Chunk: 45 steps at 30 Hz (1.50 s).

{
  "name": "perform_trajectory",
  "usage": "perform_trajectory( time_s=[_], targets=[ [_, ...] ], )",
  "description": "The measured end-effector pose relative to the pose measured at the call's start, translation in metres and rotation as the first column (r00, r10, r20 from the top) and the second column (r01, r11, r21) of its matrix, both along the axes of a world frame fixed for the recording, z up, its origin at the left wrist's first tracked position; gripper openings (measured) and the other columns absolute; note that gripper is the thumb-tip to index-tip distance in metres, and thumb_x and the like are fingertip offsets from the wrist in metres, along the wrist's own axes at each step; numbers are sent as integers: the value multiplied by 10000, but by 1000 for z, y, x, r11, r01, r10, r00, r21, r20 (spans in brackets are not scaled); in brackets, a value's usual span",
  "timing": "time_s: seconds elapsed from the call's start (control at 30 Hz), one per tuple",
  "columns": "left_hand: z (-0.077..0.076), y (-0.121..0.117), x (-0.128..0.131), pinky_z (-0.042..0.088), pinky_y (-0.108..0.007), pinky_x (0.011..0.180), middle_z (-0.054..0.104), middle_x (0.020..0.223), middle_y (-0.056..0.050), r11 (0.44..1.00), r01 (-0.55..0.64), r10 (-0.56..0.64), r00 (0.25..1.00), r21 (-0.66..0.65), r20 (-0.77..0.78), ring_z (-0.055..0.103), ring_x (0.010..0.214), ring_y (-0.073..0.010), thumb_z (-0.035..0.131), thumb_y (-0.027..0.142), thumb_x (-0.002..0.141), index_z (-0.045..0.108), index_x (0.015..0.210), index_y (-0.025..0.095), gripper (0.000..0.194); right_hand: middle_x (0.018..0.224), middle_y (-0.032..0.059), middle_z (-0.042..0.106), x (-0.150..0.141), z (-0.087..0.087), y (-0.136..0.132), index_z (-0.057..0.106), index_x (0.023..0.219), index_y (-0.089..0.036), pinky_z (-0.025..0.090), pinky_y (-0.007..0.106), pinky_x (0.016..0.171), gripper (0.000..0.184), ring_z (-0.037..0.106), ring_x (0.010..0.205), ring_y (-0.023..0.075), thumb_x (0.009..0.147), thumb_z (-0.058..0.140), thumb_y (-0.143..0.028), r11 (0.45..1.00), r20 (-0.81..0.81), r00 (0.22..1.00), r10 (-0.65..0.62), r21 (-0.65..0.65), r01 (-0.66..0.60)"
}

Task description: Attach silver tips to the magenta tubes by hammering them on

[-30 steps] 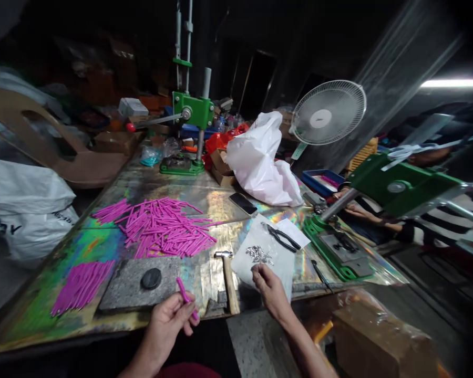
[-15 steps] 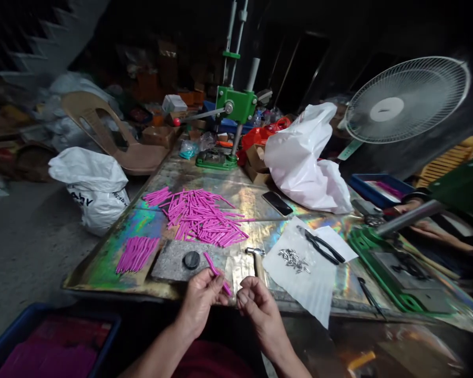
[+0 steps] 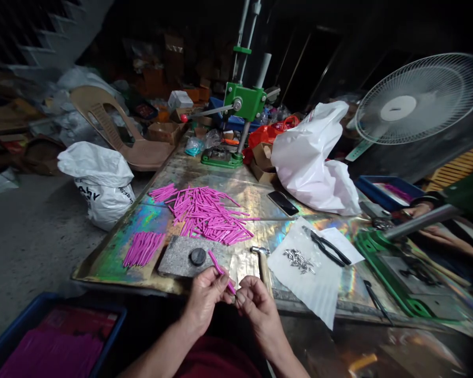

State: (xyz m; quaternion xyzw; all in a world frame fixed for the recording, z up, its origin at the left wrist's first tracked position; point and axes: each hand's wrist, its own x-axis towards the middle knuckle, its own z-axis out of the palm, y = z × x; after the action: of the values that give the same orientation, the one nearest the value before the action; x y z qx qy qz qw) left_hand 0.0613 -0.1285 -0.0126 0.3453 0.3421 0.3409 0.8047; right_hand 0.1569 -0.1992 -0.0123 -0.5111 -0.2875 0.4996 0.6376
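Note:
Between the thumb and fingers of my left hand (image 3: 208, 294) is a pink stick (image 3: 216, 262), slanting down to the right. My right hand (image 3: 257, 302) is pinched at the stick's lower end; whatever small piece it holds there is hidden by the fingertips. Just beyond my hands lies a grey stone slab (image 3: 177, 258) with a round black disc (image 3: 197, 256) on it. A loose heap of pink sticks (image 3: 208, 212) spreads behind the slab, and a neat row of pink sticks (image 3: 144, 249) lies left of it. Small silver metal pieces (image 3: 298, 261) rest on a white sheet (image 3: 319, 294).
A hammer (image 3: 264, 265) lies near my right hand. Black-handled pliers (image 3: 327, 247), a phone (image 3: 283, 203) and a white plastic bag (image 3: 315, 168) are further right. Green presses stand at the back (image 3: 244, 102) and right (image 3: 410, 283), where another person's hands (image 3: 429, 226) show.
My right hand has come from the silver pieces to the lower end of the pink stick, and the fingertips of both hands now meet. The view has swung to the right.

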Motion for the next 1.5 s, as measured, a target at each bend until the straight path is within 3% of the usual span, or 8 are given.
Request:
perform_trajectory(
  time_s=[0.3, 0.5, 0.77, 0.93, 1.1, 1.2, 1.5],
  targets=[
    [-2, -2, 1, 342, -176, 427, 580, 569, 28, 986, -7, 21, 996, 169, -83, 420, 399, -42, 647, 367, 665, 553, 665, 135, 250, 533, -86, 424, -4, -7, 0, 452, 802, -220, 291, 201, 471, 277, 375, 472, 79, 672, 649, -365, 994, -56, 992, -110, -5, 110],
    [3, -2, 1, 363, -196, 438, 585, 562, 26, 967, -49, 87, 985, 250, -147, 431, 383, -52, 641, 363, 654, 567, 664, 138, 237, 528, -86, 411, -4, -8, 5, 460, 799, -222, 296, 209, 478, 287, 366, 481, 90, 657, 654, -380, 986, 27, 986, -167, -15, 168],
    [5, 15, -10, 337, -167, 385, 590, 538, 28, 962, -108, 148, 978, 251, -147, 436, 373, -54, 643, 347, 651, 562, 667, 151, 213, 551, -69, 411, -1, -9, 3, 466, 785, -209, 309, 222, 494, 264, 383, 506, 99, 707, 598, -425, 993, 85, 990, -115, -16, 116],
    [4, 54, -27, 365, -177, 415, 609, 529, 33, 861, -266, 368, 914, 433, -170, 440, 363, -54, 647, 292, 634, 567, 646, 161, 154, 583, -52, 430, 8, -23, -5, 499, 768, -205, 339, 225, 506, 244, 415, 529, 108, 707, 608, -414, 977, 138, 969, -205, -36, 211],
    [-8, 76, -37, 370, -172, 429, 570, 488, 53, 770, -243, 416, 893, 590, -175, 439, 380, -58, 610, 236, 661, 582, 628, 165, 83, 609, -37, 467, 11, -32, -13, 514, 738, -199, 365, 226, 514, 244, 437, 541, 110, 686, 632, -406, 973, 135, 968, -212, -61, 222],
    [-14, 77, -39, 369, -169, 435, 575, 507, 48, 747, -233, 435, 880, 622, -193, 441, 394, -58, 587, 207, 673, 578, 603, 164, 83, 636, -29, 479, 13, -32, -16, 527, 720, -199, 378, 227, 525, 238, 447, 562, 115, 674, 647, -399, 977, 136, 975, -175, -101, 189],
    [-17, 73, -44, 380, -174, 446, 572, 520, 45, 735, -200, 452, 857, 648, -248, 464, 423, -73, 564, 201, 683, 580, 611, 169, 80, 622, -19, 479, 13, -41, -17, 549, 704, -196, 390, 232, 493, 265, 449, 547, 125, 631, 672, -419, 958, 134, 962, -239, -129, 256]
  ],
)
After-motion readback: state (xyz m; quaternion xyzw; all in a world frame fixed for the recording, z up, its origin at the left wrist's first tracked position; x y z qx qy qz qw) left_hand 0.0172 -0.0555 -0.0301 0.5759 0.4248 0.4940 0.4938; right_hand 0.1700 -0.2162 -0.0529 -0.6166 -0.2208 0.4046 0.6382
